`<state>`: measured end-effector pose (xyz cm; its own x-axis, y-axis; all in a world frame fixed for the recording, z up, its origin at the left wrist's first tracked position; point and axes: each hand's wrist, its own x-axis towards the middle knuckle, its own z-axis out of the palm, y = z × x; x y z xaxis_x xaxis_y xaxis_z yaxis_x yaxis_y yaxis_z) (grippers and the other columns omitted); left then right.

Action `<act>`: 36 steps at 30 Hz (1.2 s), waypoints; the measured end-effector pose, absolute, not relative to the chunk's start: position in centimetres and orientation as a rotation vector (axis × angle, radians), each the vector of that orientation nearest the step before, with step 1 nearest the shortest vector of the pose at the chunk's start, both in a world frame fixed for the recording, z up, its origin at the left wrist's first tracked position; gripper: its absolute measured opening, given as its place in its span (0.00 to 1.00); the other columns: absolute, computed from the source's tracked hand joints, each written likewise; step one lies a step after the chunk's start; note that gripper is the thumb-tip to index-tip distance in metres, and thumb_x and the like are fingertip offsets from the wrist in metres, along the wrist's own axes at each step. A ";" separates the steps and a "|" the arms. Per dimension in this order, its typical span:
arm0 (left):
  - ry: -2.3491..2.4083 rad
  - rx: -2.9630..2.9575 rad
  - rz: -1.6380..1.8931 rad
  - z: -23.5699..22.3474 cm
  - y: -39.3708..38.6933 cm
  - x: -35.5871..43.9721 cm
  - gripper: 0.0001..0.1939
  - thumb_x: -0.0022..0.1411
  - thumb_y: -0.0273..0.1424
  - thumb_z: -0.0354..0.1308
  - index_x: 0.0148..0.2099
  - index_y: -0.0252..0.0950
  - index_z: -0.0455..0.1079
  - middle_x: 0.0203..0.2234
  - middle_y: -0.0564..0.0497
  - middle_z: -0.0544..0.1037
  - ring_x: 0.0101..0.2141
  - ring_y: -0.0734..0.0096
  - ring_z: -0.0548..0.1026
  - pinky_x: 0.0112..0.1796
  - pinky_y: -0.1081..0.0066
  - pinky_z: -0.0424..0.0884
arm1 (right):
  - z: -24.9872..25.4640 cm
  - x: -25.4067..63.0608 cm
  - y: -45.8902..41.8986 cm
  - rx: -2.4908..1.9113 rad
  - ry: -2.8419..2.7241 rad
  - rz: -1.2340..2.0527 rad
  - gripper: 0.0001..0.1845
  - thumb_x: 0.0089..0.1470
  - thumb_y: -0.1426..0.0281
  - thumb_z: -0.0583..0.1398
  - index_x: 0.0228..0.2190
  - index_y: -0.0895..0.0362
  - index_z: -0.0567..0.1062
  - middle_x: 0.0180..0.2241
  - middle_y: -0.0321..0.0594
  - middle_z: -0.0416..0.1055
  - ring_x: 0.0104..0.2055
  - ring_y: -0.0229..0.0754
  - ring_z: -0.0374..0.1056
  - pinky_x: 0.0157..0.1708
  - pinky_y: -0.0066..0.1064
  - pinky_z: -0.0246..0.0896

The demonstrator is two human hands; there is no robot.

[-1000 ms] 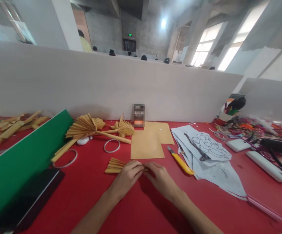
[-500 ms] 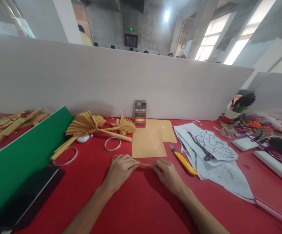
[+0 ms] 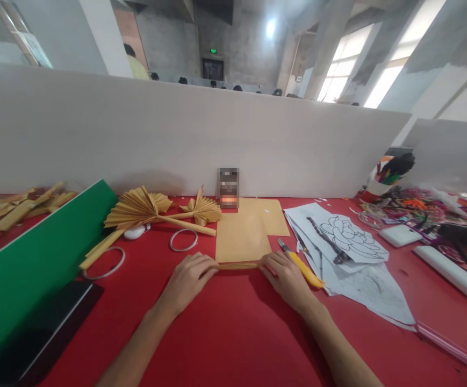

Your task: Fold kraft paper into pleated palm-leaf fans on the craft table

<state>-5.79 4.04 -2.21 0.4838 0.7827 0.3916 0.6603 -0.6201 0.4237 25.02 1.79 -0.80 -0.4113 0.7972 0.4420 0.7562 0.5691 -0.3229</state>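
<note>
A narrow pleated strip of tan paper [image 3: 238, 265] lies flat on the red table [image 3: 225, 333] between my hands. My left hand [image 3: 188, 278] pinches its left end with curled fingers. My right hand [image 3: 286, 275] presses and grips its right end. Just behind the strip lie flat tan paper sheets [image 3: 244, 232]. A yellow utility knife [image 3: 302, 267] rests right beside my right hand, touching its far side.
Finished tan paper fans [image 3: 152, 209] and two white rings [image 3: 183, 240] lie at the left back. A green board [image 3: 35, 263] slants over a black tablet [image 3: 51, 333]. White drawn sheets [image 3: 348, 242], white devices [image 3: 400, 235] and craft clutter [image 3: 414, 207] fill the right. A white partition [image 3: 185, 134] stands behind.
My hands moved apart along the folded paper, and the fanned pleats at the left were pressed together into one flat narrow strip. My right hand now sits beside the knife.
</note>
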 end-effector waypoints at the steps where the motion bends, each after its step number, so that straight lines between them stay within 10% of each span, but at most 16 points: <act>1: 1.251 2.560 0.788 -2.1 3.9 -5.6 0.09 0.76 0.33 0.54 0.47 0.41 0.77 0.42 0.51 0.82 0.43 0.62 0.76 0.47 0.63 0.68 | -0.9 24.8 1.7 -1.244 -2.272 0.086 0.06 0.70 0.73 0.58 0.40 0.53 0.76 0.40 0.39 0.79 0.43 0.46 0.72 0.46 0.38 0.60; 13: 1.323 2.818 0.554 -3.2 3.7 -5.3 0.22 0.77 0.29 0.47 0.69 0.43 0.63 0.59 0.43 0.73 0.58 0.53 0.69 0.54 0.56 0.67 | -1.5 23.1 1.5 -1.214 -2.366 0.043 0.12 0.71 0.75 0.54 0.48 0.55 0.77 0.42 0.45 0.77 0.44 0.46 0.71 0.46 0.39 0.65; 36: 1.038 2.440 0.801 -1.8 2.4 -3.7 0.19 0.76 0.27 0.50 0.62 0.50 0.73 0.42 0.50 0.78 0.42 0.64 0.74 0.45 0.64 0.75 | -1.5 20.7 0.8 -1.114 -2.411 0.150 0.18 0.67 0.81 0.56 0.54 0.57 0.76 0.41 0.45 0.76 0.42 0.48 0.70 0.44 0.40 0.73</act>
